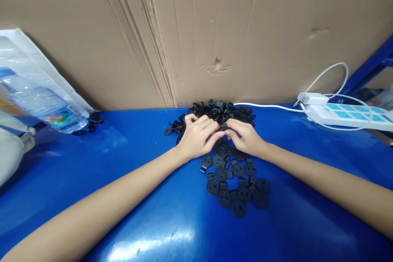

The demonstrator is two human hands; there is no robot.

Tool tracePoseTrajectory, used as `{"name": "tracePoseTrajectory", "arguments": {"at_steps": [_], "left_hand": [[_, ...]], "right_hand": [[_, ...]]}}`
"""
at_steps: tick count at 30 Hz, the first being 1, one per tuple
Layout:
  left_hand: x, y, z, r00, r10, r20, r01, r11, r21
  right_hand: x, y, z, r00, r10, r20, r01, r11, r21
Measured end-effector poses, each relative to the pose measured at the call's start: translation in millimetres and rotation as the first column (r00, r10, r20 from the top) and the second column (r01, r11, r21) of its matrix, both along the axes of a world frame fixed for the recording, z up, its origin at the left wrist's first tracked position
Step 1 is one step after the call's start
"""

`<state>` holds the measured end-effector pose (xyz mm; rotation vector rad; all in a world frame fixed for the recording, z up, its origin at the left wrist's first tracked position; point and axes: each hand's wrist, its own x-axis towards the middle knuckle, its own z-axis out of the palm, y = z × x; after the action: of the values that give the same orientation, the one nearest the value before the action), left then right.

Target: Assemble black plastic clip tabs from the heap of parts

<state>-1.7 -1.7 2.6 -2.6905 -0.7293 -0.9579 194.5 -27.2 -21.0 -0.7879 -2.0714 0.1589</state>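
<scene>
Both hands meet over a blue table, fingertips close together around a small black plastic clip (223,127). My left hand (199,136) is closed, its thumb and fingers pinching at the piece's left side. From the right, my right hand (244,136) pinches the same piece between thumb and forefinger. Behind the hands lies a heap of black plastic pieces (219,106). Nearer to me, several round black clips (237,206), each a disc with two holes and a narrow tab, lie spread on the table. Fingers partly cover the held piece.
The blue table (147,221) backs onto a cardboard wall (196,41). At left a water bottle (46,102) leans near a white bag (27,49), with a few black pieces (92,123) beside it. At right sit a power strip (346,114) and a white charger (313,98) with a cable.
</scene>
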Motion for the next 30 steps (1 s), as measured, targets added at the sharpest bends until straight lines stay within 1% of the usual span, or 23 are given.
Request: {"name": "tracePoseTrajectory", "arguments": {"at_steps": [2, 8, 14, 19, 25, 30], "left_hand": [[-0.1, -0.1, 0.2, 1.000, -0.008, -0.003, 0.008, 1.000, -0.015], [-0.1, 2.2, -0.5, 0.999, 0.018, -0.031, -0.018, 1.000, 0.004], [0.7, 0.2, -0.6, 1.000, -0.008, -0.015, 0.008, 0.999, -0.040], [0.2, 2.7, -1.3, 1.000, -0.003, -0.010, 0.003, 1.000, -0.005], [0.4, 1.5, -1.0, 1.000, -0.010, -0.010, 0.010, 1.000, -0.017], [0.4, 2.9, -1.4, 1.000, -0.023, -0.001, 0.023, 1.000, 0.005]], "right_hand": [[0.0, 0.3, -0.7, 1.000, -0.002, -0.009, 0.003, 1.000, 0.011], [-0.5, -0.4, -2.8, 1.000, -0.009, 0.009, 0.010, 0.999, -0.042], [0.6, 0.1, 0.1, 1.000, -0.016, -0.006, 0.016, 1.000, 0.011], [0.1, -0.6, -1.3, 1.000, -0.023, 0.006, 0.023, 1.000, 0.003], [0.4, 1.0, -1.1, 1.000, -0.012, -0.001, 0.012, 0.999, 0.043], [-0.2, 0.3, -3.0, 0.999, -0.036, 0.010, 0.036, 0.998, 0.045]]}}
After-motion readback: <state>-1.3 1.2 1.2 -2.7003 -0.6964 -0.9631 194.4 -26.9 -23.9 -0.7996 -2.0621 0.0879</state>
